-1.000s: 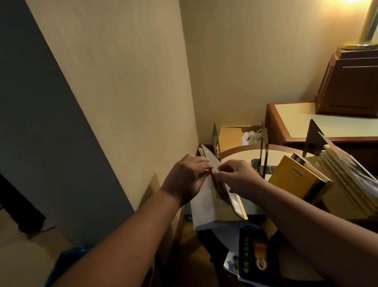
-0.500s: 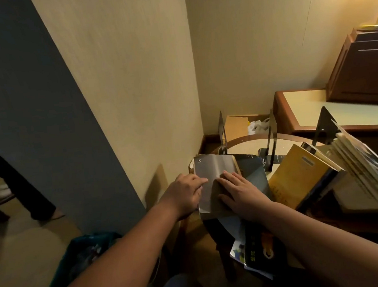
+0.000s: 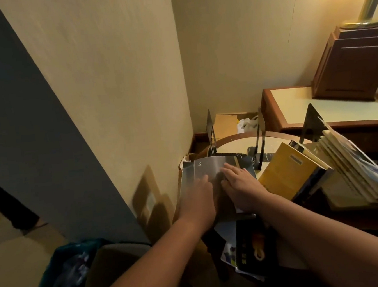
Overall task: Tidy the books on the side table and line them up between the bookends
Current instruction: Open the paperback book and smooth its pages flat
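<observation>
**pageturner:** Fingers (image 3: pixel 228 168) on both hands lie flat and spread on the grey book (image 3: pixel 208 166), clamping nothing; it lies flat on the side table (image 3: pixel 236 142) in front of the bookends (image 3: pixel 260 134); yellow book (image 3: pixel 286 171) leans beside it.

**shelfie:** I'd pinch its spine, tip it upright, then slide it between the uprights; go slowly, that leaning stack (image 3: pixel 350 170) looks tippy.

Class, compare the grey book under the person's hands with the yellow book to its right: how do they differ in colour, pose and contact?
Colour: the grey book has a pale grey cover; the yellow book is mustard yellow.
Pose: the grey book lies nearly flat; the yellow book leans tilted against the books behind it.
Contact: the left hand and right hand press on the grey book; neither touches the yellow book.
Both sit on the side table.
</observation>
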Demonstrator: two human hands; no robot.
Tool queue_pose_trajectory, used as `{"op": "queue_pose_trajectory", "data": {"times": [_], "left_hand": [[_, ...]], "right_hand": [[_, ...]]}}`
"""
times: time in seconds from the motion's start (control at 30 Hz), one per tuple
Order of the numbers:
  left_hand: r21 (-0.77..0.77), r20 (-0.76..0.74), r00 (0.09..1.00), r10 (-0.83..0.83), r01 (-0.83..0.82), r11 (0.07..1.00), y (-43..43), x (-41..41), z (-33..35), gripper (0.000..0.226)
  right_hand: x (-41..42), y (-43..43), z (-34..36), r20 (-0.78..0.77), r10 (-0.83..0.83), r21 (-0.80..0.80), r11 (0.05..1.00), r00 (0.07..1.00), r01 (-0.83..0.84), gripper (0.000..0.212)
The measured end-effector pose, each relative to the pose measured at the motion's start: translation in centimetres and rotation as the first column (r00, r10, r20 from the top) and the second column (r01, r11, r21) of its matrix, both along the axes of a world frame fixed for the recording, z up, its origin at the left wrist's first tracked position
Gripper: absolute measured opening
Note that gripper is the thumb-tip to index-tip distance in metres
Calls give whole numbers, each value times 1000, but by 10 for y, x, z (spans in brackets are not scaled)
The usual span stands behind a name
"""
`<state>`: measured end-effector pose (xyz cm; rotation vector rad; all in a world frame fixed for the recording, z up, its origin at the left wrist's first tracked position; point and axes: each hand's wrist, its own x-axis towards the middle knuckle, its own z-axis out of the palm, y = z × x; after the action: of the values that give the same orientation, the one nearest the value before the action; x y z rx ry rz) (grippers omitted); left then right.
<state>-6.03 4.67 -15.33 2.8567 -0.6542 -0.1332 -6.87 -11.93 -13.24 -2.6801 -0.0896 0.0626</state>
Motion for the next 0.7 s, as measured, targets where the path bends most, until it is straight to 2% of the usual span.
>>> {"op": "queue_pose_trajectory", "data": {"times": [0.07,0.23,0.4,0.7], "left_hand": [[-12,-11,1000,8,-8,1000,2,-5,-8,54],[90,-47,998,-40,44,995,14,-3,-2,58],[99,-145,989,10,4,995,10,25,5,56],[106,-130,990,48,-34,994,-30,103,6,59]], "right_hand": [[4,-4,-4,-46,-12,0,1000,999,12,60],[3,-6,-31,-91,34,-167,985,995,-49,71],[6,-2,-26,-106,58,-206,975,993,-79,72],[11,-5,-33,-112,17,-185,982,994,-38,76]]}}
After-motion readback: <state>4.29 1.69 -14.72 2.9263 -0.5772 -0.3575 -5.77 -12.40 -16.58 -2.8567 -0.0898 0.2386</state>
